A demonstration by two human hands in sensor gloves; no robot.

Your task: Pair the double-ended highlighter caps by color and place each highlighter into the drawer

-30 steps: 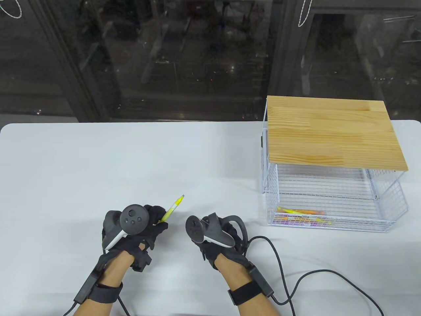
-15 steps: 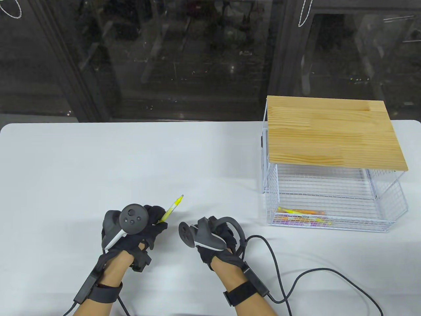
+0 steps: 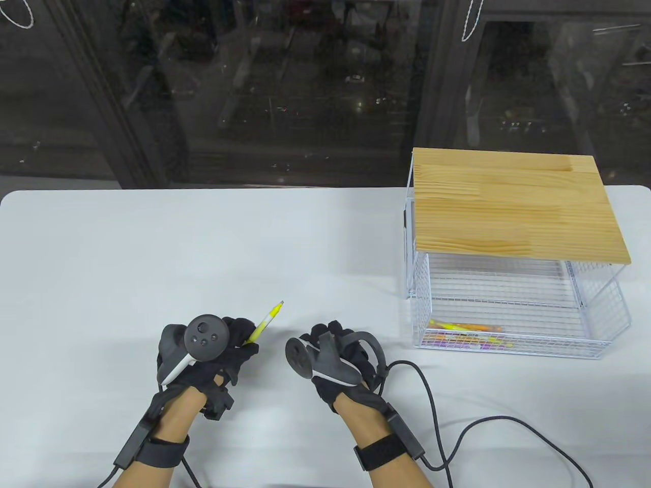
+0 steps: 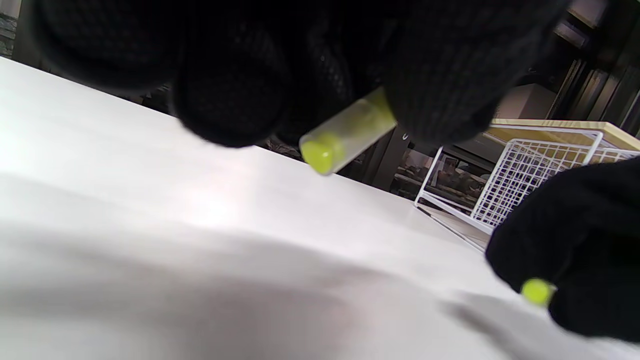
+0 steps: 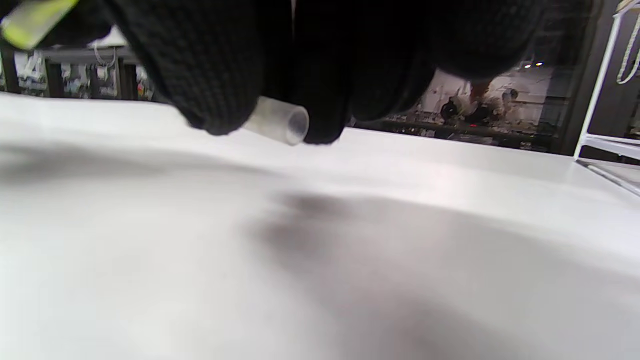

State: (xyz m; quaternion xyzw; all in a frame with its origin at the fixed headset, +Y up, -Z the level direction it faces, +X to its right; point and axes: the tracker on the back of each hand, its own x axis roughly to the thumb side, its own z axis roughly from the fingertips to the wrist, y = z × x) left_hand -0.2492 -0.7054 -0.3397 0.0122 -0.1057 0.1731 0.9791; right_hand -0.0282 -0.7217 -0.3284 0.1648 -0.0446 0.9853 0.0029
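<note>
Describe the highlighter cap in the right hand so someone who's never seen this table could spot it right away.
Start at the wire drawer under the wooden top, then look left along the white table to the right hand. Its fingertips pinch a small clear cap with a yellow-green end; unlike the yellow highlighter, it is a short hollow tube.

The table view looks down from above the person's side, facing a dark window, and takes in the whole white table (image 3: 152, 239), both hands and the wire drawer (image 3: 508, 315) at far right. The left wrist view sits low and tilted just under the left hand (image 4: 310, 60), looking across the tabletop toward the same drawer (image 4: 525, 175) and the right hand's fingers. The right wrist view is just as close beneath the right hand (image 5: 350, 55), skimming the table with the drawer frame at its right edge.
</note>
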